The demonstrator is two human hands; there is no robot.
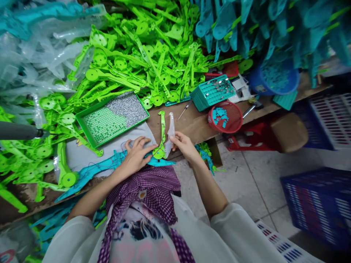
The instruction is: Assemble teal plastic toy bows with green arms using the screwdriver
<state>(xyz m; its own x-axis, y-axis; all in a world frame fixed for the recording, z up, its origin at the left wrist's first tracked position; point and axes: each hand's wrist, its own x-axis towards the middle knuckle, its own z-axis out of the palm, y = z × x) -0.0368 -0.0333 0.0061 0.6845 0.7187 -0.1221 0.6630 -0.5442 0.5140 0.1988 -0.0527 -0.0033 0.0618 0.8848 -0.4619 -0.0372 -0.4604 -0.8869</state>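
Observation:
My right hand [183, 145] pinches a translucent whitish plastic part [171, 128] by its lower, wider end. Just left of it, a bright green arm-shaped plastic part [162, 131] stands lengthwise, its round end toward me, with a thin dark wire along it. My left hand [138, 151] has its fingers spread, the fingertips reaching the round end of that green part. Beneath the left hand, a long blue plastic part [95, 166] lies across the table's front edge; a thin wire trails over it.
A green tray [90, 137] of small metal pieces stands behind my left hand. Green parts [142, 54] are heaped behind it. A screwdriver [185, 109], a teal tray stack [201, 96] and a red basket [229, 128] sit to the right. Blue crates [315, 204] stand on the floor.

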